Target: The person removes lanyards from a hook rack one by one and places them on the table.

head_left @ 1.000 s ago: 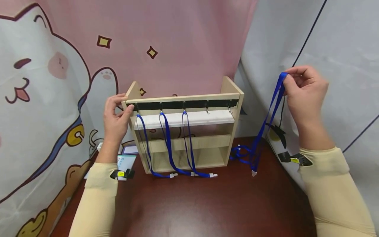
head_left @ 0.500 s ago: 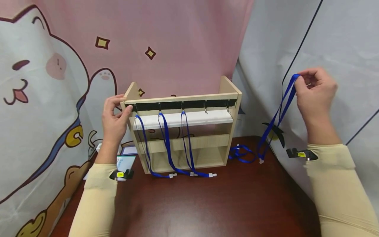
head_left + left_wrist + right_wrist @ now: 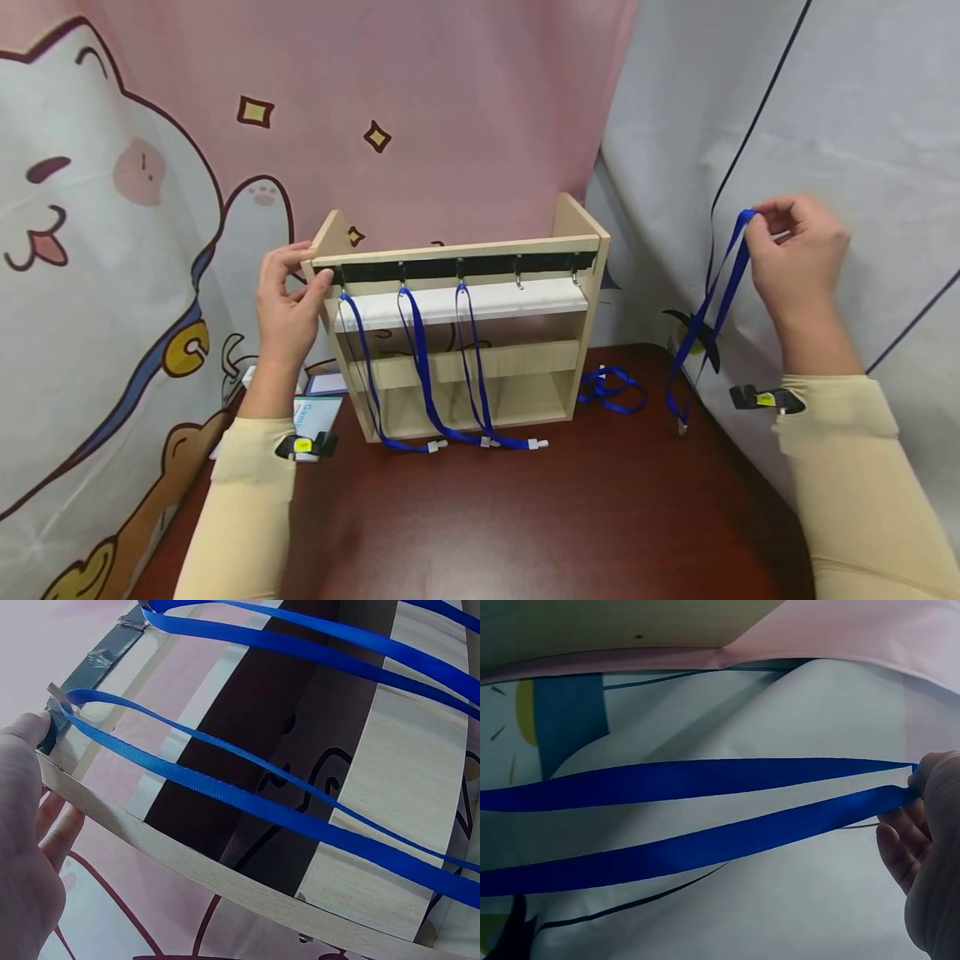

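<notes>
A wooden shelf rack (image 3: 480, 248) with a black strip of hooks stands on the table. My left hand (image 3: 288, 296) grips its upper left corner, thumb on the front by the strip. Blue lanyards (image 3: 422, 350) hang from the three left hooks, their clips lying on the table. The two right hooks (image 3: 518, 273) carry nothing. To the right of the rack, my right hand (image 3: 802, 258) pinches the top of another blue lanyard (image 3: 731, 287), which hangs down in a loop with its clip at the bottom. In the right wrist view its two straps (image 3: 705, 780) run apart.
One more blue lanyard (image 3: 618, 390) lies coiled on the dark red table (image 3: 480, 517), beside the rack's right foot. A light blue booklet (image 3: 318, 417) and a white box lie behind my left forearm. Printed curtains stand behind and at both sides.
My right hand has moved right, away from the rack, then sunk a little, drawing the held lanyard apart from the coiled one. My left hand stays on the rack.
</notes>
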A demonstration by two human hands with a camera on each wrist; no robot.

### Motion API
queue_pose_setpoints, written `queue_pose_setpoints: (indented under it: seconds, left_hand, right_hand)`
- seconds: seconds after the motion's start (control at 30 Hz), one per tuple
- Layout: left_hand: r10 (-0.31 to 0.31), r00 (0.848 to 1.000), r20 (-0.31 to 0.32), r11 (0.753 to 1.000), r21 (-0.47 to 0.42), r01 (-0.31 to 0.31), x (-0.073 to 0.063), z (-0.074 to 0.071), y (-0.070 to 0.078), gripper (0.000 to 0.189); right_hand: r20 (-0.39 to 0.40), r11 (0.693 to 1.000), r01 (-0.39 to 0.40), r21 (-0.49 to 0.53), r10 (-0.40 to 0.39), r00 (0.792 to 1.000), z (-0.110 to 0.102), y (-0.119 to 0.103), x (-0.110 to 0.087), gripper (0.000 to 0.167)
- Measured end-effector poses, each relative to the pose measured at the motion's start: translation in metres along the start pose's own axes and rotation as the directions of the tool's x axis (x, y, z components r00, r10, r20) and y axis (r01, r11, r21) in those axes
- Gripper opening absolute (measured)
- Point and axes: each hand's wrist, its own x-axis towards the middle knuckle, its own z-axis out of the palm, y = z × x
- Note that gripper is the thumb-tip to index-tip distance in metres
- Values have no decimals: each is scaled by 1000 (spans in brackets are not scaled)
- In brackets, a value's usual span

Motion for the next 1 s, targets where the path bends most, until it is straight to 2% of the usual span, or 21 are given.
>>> queue_pose_setpoints:
  seconds: [0.2,0.5,0.8,0.87,1.0]
  left_hand:
    - [-20,1000,-13,1000,24,20,-2,3,5,33]
    - [2,1000,-5,1000,-4,-2,0,1,3,34]
    - [4,1000,6,1000,-25,-4,-1,1,1,34]
    - [3,1000,7,1000,-24,-3,-1,1,1,34]
    - [7,1000,6,1000,-27,-6,-1,1,2,35]
  right_hand:
    - [14,999,-47,-10,47,999,-2,10,-18,15]
    - [7,996,-83,18,82,997,0,16,-40,12]
    - [-15,992,-105,73,106,994,2,-12,-63,10]
    - [-9,992,-108,69,109,994,3,-8,-67,10]
    - [11,991,-115,61,115,993,9,16,-73,15]
